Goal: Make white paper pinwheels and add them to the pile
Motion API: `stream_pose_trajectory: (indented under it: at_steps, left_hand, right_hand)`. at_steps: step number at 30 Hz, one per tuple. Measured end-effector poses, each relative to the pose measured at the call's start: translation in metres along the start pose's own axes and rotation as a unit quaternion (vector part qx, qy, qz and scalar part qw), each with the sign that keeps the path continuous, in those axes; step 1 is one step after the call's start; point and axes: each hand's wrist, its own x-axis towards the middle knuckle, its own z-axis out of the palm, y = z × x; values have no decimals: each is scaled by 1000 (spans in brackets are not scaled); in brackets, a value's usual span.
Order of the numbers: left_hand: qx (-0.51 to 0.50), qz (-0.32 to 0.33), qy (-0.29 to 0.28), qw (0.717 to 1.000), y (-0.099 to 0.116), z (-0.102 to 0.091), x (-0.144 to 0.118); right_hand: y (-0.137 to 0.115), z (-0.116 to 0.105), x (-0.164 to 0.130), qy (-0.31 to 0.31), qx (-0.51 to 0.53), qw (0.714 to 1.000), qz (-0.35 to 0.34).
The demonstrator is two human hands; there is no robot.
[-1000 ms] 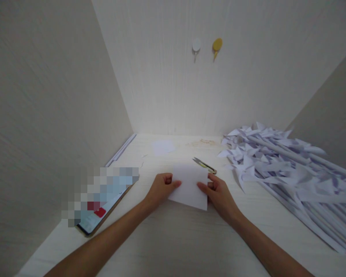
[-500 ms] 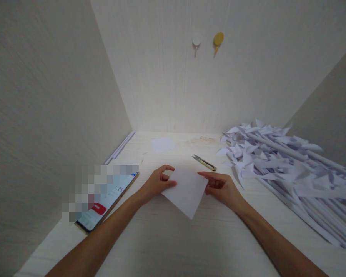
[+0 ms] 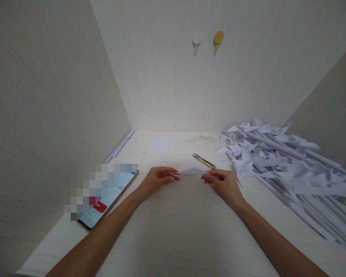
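Observation:
A small piece of white paper (image 3: 193,170) lies between my two hands, showing as a low, flat triangle, folded or tipped nearly edge-on. At its right corner, the thumb and fingers of my right hand (image 3: 222,182) are pinched together on it. My left hand (image 3: 158,180) is at the left corner, fingers stretched out and the thumb a little apart below them; its fingertips reach the paper's edge. Just beyond the paper, a pair of thread snips (image 3: 205,161) with a yellowish handle rests on the table, blades pointing away to the left.
White paper pinwheels (image 3: 248,148) on rolled paper sticks are heaped at the right. Another paper sheet (image 3: 163,143) lies near the back wall. A phone (image 3: 109,200) is beside my left forearm, with paper sticks (image 3: 119,147) behind it. Two hooks (image 3: 218,37) are on the wall.
The paper, a broad tilted square before, now shows as a thin triangle, its near corner no longer visible. My left fingers have straightened, and my right fingers have closed on the corner.

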Motion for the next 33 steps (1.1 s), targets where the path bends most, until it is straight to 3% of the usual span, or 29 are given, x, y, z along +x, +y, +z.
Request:
stream_pose_trajectory:
  at_steps: [4, 13, 22, 28, 33]
  left_hand:
    - [104, 40, 88, 990, 0, 6, 0]
    - [96, 55, 107, 988, -2, 5, 0]
    - [32, 47, 180, 982, -3, 21, -1]
    - [-16, 60, 217, 974, -2, 28, -1]
    - [-181, 68, 251, 948, -1, 38, 0]
  right_hand:
    - [1, 2, 0, -23, 18, 1000, 3]
    - [7, -2, 2, -60, 12, 998, 1]
    - [8, 10, -1, 35, 33, 999, 15]
    - [10, 17, -10, 52, 24, 998, 3]
    - [6, 29, -22, 78, 49, 996, 20]
